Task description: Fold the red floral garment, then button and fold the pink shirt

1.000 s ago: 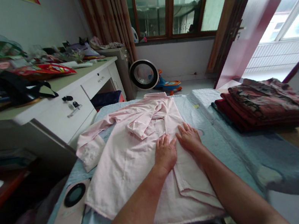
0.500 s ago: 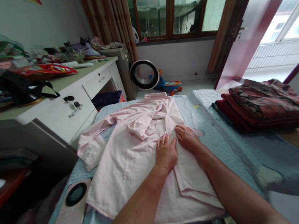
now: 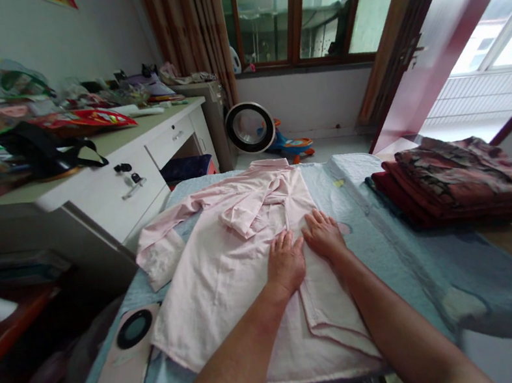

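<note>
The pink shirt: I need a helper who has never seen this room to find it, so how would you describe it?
Start at the blue-grey padded table in the middle of the room. The pink shirt lies flat on it, with the left hand and right hand pressing on it. It is pale and plain, unlike the dark red patterned folded clothes stacked to its right.

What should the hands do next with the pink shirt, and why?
Probably reach for the left sleeve and fold it in. Both hands, left hand and right hand, lie flat on the pink shirt; its right side is already folded over, while that sleeve lies spread out.
</note>
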Motion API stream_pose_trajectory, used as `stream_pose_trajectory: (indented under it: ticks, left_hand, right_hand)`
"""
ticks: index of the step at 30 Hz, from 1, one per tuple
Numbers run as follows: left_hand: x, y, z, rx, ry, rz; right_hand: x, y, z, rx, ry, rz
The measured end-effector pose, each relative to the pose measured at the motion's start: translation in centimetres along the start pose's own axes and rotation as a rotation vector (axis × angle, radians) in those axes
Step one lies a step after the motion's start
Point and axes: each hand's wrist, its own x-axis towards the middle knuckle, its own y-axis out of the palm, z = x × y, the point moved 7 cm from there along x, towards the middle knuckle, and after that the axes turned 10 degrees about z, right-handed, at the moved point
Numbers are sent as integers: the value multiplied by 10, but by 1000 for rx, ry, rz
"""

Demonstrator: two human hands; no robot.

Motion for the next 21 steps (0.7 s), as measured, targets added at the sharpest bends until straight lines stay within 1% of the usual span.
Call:
stream_pose_trajectory:
  ticks: [3, 7, 12, 14, 17, 21]
  left_hand:
    - [0, -1, 0, 3, 5, -4]
    - [0, -1, 0, 3, 9, -12]
    - [0, 2, 0, 13, 10, -17]
    - [0, 2, 0, 15, 12, -19]
    - [1, 1, 0, 14, 11, -15]
    - [1, 0, -1, 10, 11, -7]
  right_hand:
    - [1, 2, -2, -10, 31, 17]
    - [2, 3, -3, 17, 27, 20]
    - [2, 4, 2, 42, -82, 32]
    - [1, 4, 4, 38, -100, 45]
    - [1, 3, 4, 31, -94, 54]
    - [-1, -1, 4, 17, -61, 32]
